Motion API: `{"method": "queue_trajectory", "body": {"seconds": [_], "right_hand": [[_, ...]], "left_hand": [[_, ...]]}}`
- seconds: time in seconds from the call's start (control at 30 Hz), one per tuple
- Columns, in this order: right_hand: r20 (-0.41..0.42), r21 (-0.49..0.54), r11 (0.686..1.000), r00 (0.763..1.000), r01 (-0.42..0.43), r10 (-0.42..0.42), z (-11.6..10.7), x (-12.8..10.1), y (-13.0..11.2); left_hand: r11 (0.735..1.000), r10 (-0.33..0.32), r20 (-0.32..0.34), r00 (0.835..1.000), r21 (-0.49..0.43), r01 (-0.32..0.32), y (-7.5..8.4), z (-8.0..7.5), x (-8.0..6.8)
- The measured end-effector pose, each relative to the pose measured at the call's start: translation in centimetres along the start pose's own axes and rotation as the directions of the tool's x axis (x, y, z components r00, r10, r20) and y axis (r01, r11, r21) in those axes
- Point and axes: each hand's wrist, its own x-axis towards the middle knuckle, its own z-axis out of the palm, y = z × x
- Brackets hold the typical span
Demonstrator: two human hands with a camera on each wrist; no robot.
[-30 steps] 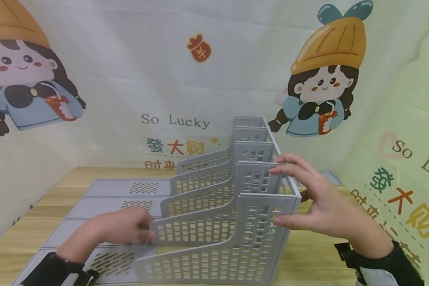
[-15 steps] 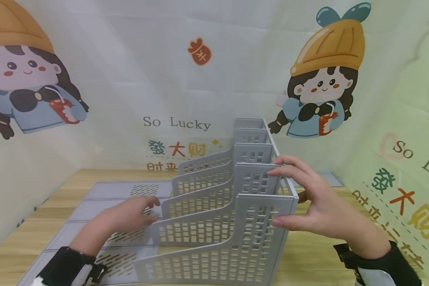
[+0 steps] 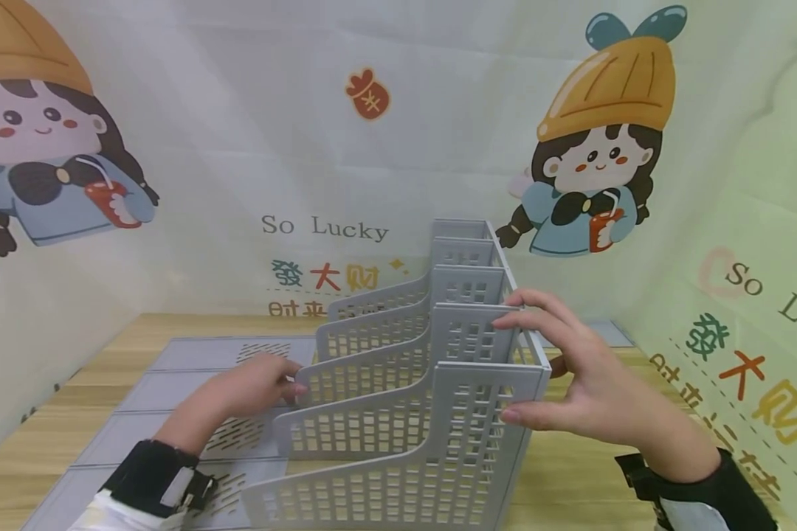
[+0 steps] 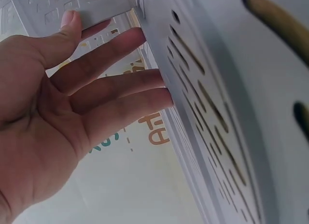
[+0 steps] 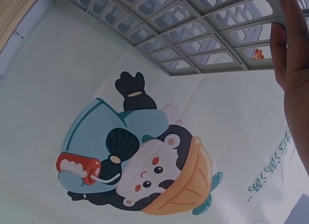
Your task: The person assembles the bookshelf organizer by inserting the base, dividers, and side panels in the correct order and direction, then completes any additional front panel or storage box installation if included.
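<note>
Left hand [image 3: 249,383] moved up to 3rd divider [image 3: 372,369], right hand [image 3: 584,380] unchanged

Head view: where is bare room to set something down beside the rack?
Bare wooden table lies right of the gray file rack, below the right hand, and at far left beside the flat base panel. The dividers, with the left hand at them, are crowded.

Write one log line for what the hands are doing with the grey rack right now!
left hand: fingers touch third divider's low front end | right hand: grips rack's tall back wall | rack base: flat on wooden table
</note>
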Motion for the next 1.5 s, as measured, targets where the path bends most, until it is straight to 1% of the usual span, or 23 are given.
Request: {"method": "queue_trajectory", "body": {"seconds": [0.17, 0.23, 0.4, 0.57, 0.83, 0.97, 1.1, 1.23, 1.37, 1.5], "right_hand": [[0.003, 0.011, 1.0, 1.0, -0.009, 0.009, 0.1, 0.1, -0.1], [0.004, 0.016, 1.0, 1.0, -0.01, 0.01, 0.1, 0.0, -0.1], [0.014, 0.047, 0.999, 1.0, -0.006, 0.005, 0.1, 0.1, 0.0], [0.021, 0.074, 0.997, 1.0, -0.005, 0.003, 0.2, 0.1, 0.1], [0.02, 0.07, 0.998, 1.0, -0.005, 0.004, 0.2, 0.0, 0.1], [0.017, 0.067, 0.998, 1.0, -0.001, 0.0, 0.2, 0.1, 0.1], [0.019, 0.067, 0.998, 1.0, -0.004, 0.003, 0.2, 0.1, 0.1], [0.02, 0.072, 0.997, 1.0, -0.004, 0.003, 0.2, 0.2, 0.0], [0.016, 0.066, 0.998, 1.0, -0.012, 0.011, 0.2, 0.2, -0.2], [0.014, 0.055, 0.998, 1.0, -0.021, 0.02, 0.2, 0.2, -0.4]], "left_hand": [[1.0, 0.005, 0.006, 1.0, -0.004, -0.005, -0.3, -0.2, -0.1], [1.0, 0.022, 0.007, 1.0, -0.015, -0.022, -0.3, -0.2, -0.1], [0.997, -0.008, 0.022, 1.0, -0.077, 0.009, -0.5, -0.5, -0.4], [0.996, -0.023, 0.046, 0.999, -0.089, 0.027, -0.4, -0.5, -0.5], [0.992, -0.006, 0.061, 0.998, -0.127, 0.014, -0.4, -0.8, -0.8], [0.993, -0.005, 0.062, 0.998, -0.118, 0.013, -0.2, -0.9, -0.8], [0.994, -0.027, 0.066, 0.997, -0.102, 0.034, 0.0, -1.0, -0.8], [0.995, -0.032, 0.061, 0.998, -0.09, 0.038, 0.1, -1.0, -1.0], [0.994, -0.03, 0.074, 0.997, -0.105, 0.037, 0.0, -1.0, -1.1], [0.995, -0.017, 0.074, 0.997, -0.093, 0.024, -0.1, -0.8, -1.0]]}}
